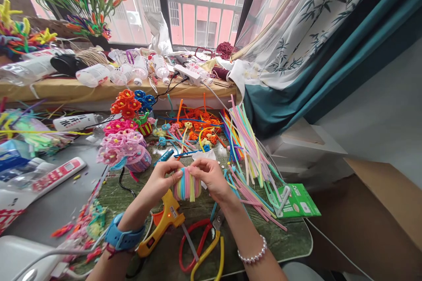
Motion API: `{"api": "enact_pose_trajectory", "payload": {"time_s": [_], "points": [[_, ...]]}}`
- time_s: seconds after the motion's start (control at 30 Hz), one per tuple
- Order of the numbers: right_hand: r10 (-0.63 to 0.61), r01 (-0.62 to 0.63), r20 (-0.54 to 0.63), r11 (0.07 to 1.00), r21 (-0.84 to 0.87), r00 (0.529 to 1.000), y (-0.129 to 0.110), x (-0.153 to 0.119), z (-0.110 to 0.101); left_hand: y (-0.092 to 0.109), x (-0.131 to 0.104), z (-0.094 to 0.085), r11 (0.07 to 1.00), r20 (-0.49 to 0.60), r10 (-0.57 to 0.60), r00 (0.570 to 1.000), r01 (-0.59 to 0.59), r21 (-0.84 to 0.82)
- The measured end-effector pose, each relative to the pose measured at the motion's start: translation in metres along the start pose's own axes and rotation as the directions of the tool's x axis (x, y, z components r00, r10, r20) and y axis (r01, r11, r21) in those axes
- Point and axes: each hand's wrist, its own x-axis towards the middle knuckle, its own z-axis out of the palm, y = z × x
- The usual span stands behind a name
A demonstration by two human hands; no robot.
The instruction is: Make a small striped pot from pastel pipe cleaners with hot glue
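Between my two hands is a small bundle of pastel pipe cleaners [187,188], with pink, blue and yellow stripes side by side. My left hand [166,178] pinches its upper left side, and my right hand [209,175] pinches its upper right. Just below lies a yellow glue gun [165,221] with a small lit orange light. Red-handled scissors [184,246] and yellow-handled pliers [211,252] rest under my right forearm. Loose pastel pipe cleaners [249,149] spread out to the right of my hands.
Pink flower pots [127,151] stand to the left, near a grey surface [82,184] with bottles. Orange pipe cleaner pieces [207,118] lie at the back. A green packet [300,202] is at the right edge. Bottles [140,68] and a power strip [187,74] line the sill.
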Motion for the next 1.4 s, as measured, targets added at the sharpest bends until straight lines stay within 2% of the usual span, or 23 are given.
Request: {"api": "enact_pose_trajectory", "payload": {"time_s": [0.13, 0.37, 0.6, 0.73, 1.1, 1.4], "points": [[-0.016, 0.017, 0.045, 1.0, -0.023, 0.999, -0.005, 0.0, -0.002, -0.001, 0.0, -0.003, 0.997, 0.013, -0.037, 0.999, 0.038, -0.06], [-0.224, 0.245, 0.136, 0.954, -0.174, 0.965, -0.01, -0.002, -0.007, -0.002, 0.004, -0.004, 0.982, -0.022, -0.08, 0.997, 0.075, -0.171], [-0.23, 0.309, 0.278, 0.906, -0.288, 0.933, -0.013, -0.004, -0.016, -0.001, 0.005, -0.005, 0.967, -0.05, -0.121, 0.991, 0.107, -0.231], [-0.234, 0.34, 0.318, 0.878, -0.337, 0.919, -0.017, -0.006, -0.017, -0.001, 0.005, -0.006, 0.966, -0.051, -0.123, 0.991, 0.108, -0.236], [-0.321, 0.483, 0.378, 0.72, -0.497, 0.868, -0.02, -0.008, -0.016, -0.007, 0.007, -0.007, 0.961, -0.066, -0.134, 0.989, 0.114, -0.252], [-0.399, 0.587, 0.43, 0.528, -0.614, 0.81, -0.01, -0.007, -0.013, -0.009, 0.006, -0.004, 0.958, -0.075, -0.145, 0.987, 0.121, -0.261]]}}
